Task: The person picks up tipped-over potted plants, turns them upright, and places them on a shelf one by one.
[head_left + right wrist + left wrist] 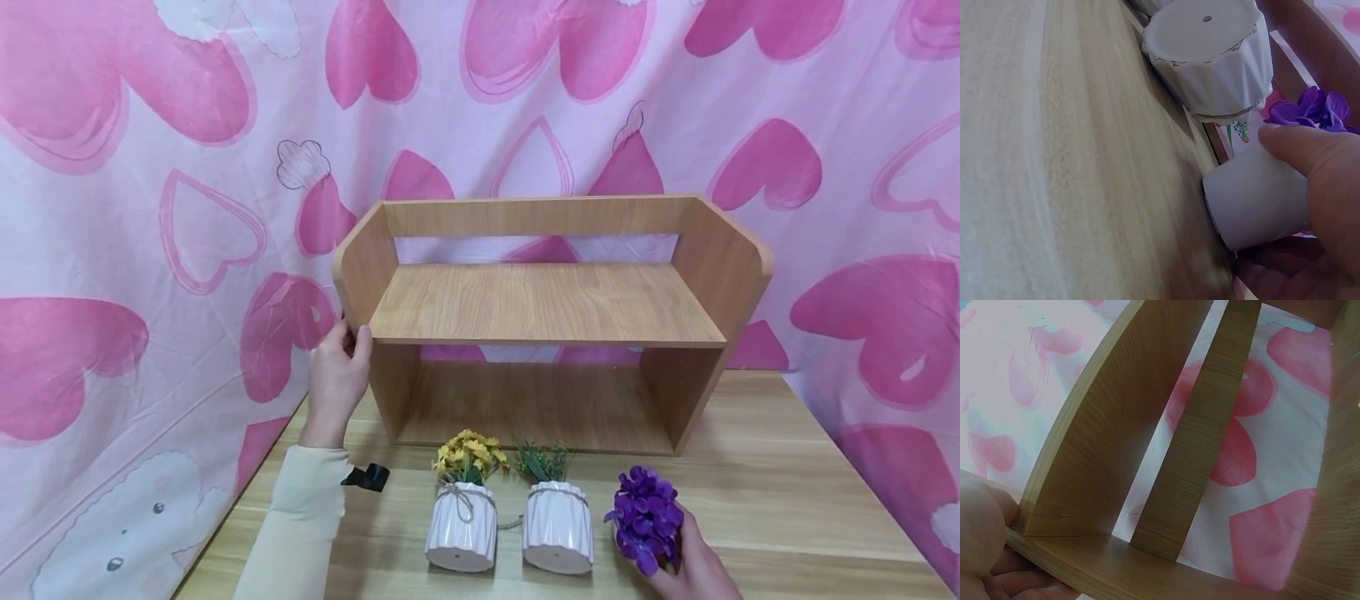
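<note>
A two-tier wooden shelf [547, 304] stands on the table against the cloth backdrop. My left hand [335, 379] grips the edge of its left side panel, thumb in front and fingers round the outer side, as the left wrist view also shows. At the lower right, my right hand [697, 560] holds a small potted plant with purple flowers [647, 518]. Its plain white pot [1254, 197] sits between thumb and fingers in the right wrist view, close to the tabletop; whether it touches cannot be told. Left of it lie two white fluted pots with yellow flowers [461, 525] and green sprigs [557, 525].
The wood-grain table [795, 492] extends to the right of the shelf. A black strap-like piece [367, 477] shows beside the left wrist. Pink heart-patterned cloth [187, 333] hangs behind and along both sides.
</note>
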A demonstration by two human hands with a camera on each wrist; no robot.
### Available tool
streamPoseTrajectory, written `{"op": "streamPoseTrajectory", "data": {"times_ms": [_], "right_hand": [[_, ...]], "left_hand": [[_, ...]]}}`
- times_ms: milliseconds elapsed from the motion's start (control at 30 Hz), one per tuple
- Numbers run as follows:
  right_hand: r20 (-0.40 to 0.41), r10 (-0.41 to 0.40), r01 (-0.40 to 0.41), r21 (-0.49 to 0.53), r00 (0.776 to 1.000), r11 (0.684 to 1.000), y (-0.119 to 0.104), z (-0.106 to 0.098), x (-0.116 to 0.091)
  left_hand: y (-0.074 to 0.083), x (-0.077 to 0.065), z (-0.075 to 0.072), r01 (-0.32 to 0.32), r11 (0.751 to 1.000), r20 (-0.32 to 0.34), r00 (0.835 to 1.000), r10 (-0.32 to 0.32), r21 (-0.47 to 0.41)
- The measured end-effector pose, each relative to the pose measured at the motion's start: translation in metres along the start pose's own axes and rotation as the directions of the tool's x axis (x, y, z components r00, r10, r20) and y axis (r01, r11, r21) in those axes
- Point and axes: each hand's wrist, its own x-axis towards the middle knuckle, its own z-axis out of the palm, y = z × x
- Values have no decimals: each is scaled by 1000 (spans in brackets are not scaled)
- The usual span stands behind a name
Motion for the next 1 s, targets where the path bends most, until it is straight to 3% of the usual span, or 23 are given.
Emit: {"op": "streamPoseTrajectory", "data": {"times_ms": [233, 467, 600, 1000], "right_hand": [[-45, -26, 26, -5, 999, 1000, 3, 4, -2], [-149, -117, 110, -54, 982, 992, 23, 15, -1], [-148, -109, 102, -51, 983, 993, 30, 19, 2], [-138, -44, 40, -31, 989, 999, 9, 6, 4]], "left_hand": [[-2, 0, 1, 5, 1000, -6, 1000, -5, -3], [-1, -1, 0, 8, 1000, 7, 1000, -8, -11], [-1, 0, 0, 5, 1000, 1, 1000, -5, -5], [-2, 1, 0, 4, 1000, 0, 1000, -4, -18]]}}
